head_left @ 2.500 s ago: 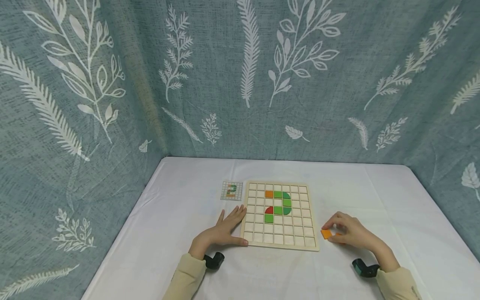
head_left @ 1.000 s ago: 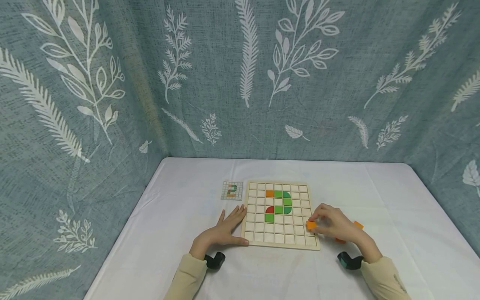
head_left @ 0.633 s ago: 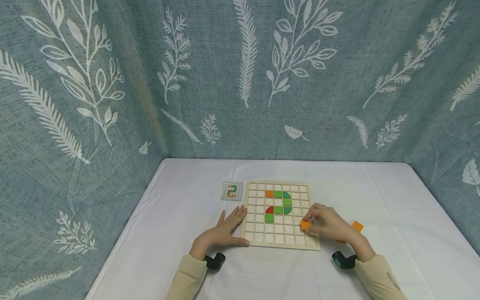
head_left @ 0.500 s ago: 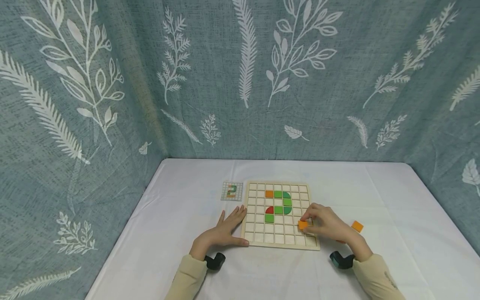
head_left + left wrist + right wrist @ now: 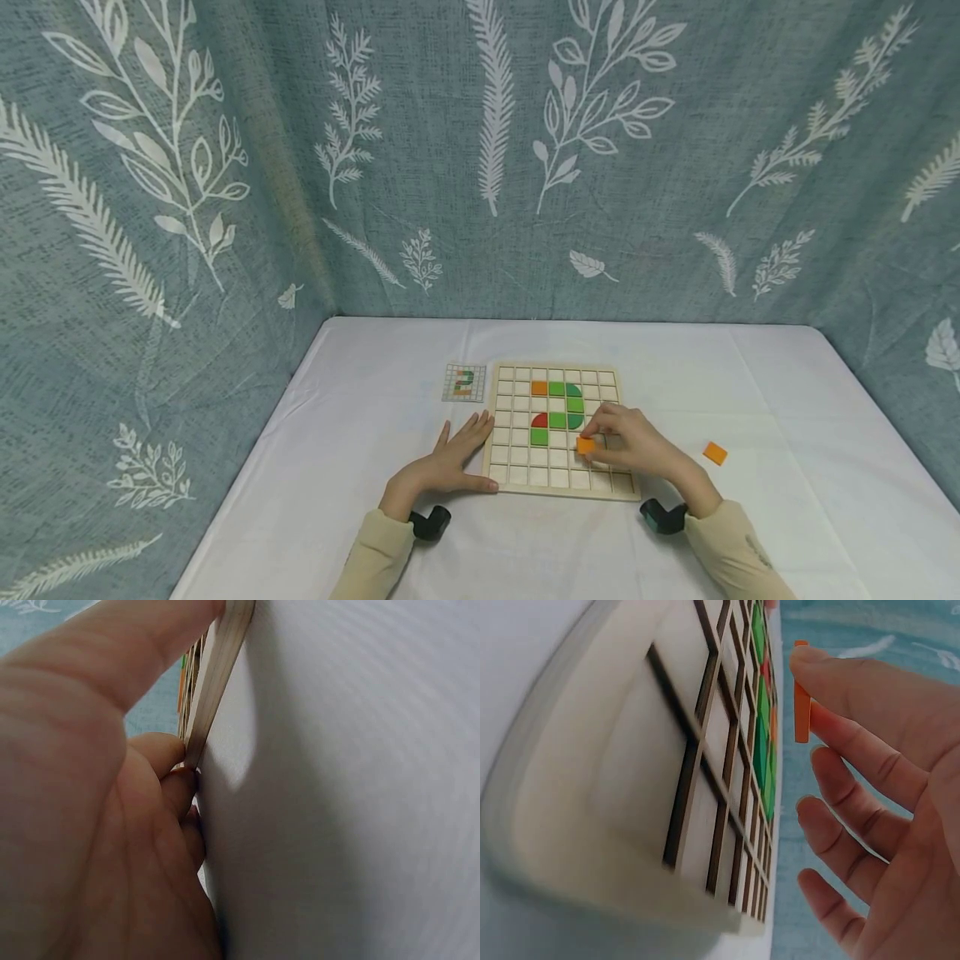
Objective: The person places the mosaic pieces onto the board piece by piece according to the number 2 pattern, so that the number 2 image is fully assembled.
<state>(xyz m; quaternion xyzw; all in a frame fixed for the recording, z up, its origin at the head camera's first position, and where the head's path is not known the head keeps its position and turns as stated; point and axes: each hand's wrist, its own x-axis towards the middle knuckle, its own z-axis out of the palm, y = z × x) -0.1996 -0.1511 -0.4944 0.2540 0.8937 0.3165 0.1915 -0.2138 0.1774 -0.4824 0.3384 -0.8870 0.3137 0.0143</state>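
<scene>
My right hand (image 5: 630, 442) pinches a small orange square tile (image 5: 585, 446) between thumb and finger, over the lower right part of the wooden grid board (image 5: 517, 475). In the right wrist view the orange tile (image 5: 802, 712) stands edge-on, apart from the board, and the other fingers are loosely bent. Along the board's left side my left hand (image 5: 446, 462) lies spread, its fingertips and thumb at the wooden rim (image 5: 217, 682). Set in the grid are an orange tile (image 5: 539, 388), several green tiles (image 5: 557, 421) and a red rounded tile (image 5: 540, 421), forming a curve.
A small printed card (image 5: 463, 382) with a coloured grid pattern lies left of the board's far corner. Another orange tile (image 5: 715, 452) rests on the white tablecloth (image 5: 757, 392) to the right. A patterned blue-green curtain (image 5: 450, 167) hangs behind the table.
My right hand has picked up an orange tile from the tablecloth on the right and carried it left over the board. The left hand has stayed at the board's edge.
</scene>
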